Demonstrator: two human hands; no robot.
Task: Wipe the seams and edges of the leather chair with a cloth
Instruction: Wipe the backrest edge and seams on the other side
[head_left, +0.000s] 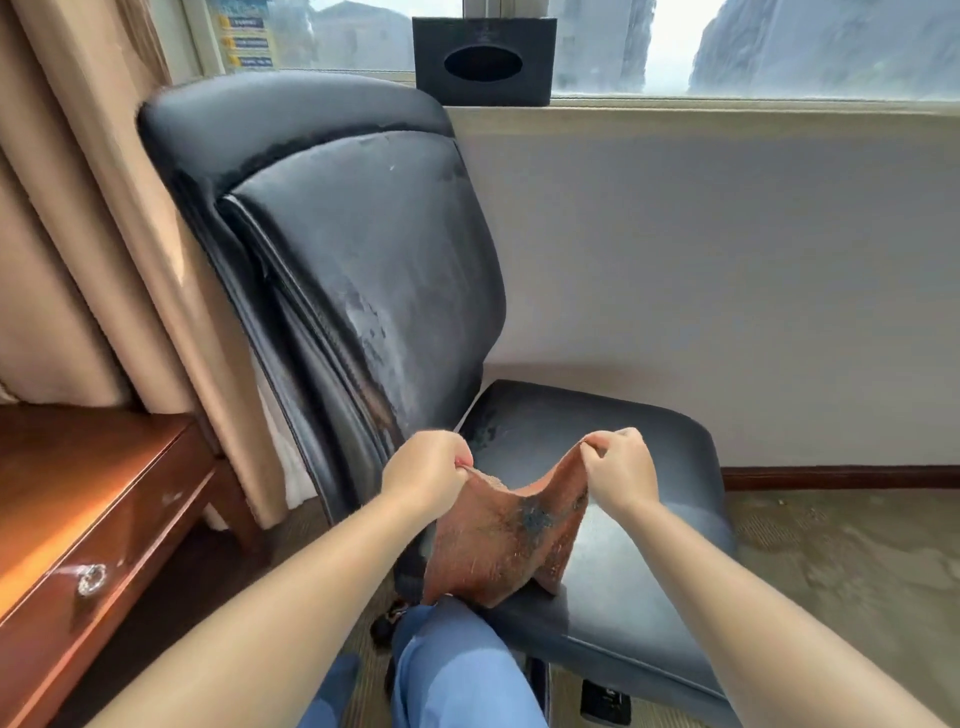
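Reddish cloth (504, 540) hangs between my two hands, above the front of the chair (358, 249) seat. My left hand (423, 475) pinches one top corner and my right hand (618, 470) pinches the other one. A dark stain is in the middle of the cloth. Its lower edge touches my knee (447, 660) in blue trousers. At my left stands a wooden surface (78, 509), and a black tissue box (483, 60) is on the windowsill.

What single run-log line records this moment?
left hand: pinches cloth | right hand: pinches cloth | cloth: dirty, spread over seat | wiping: paused
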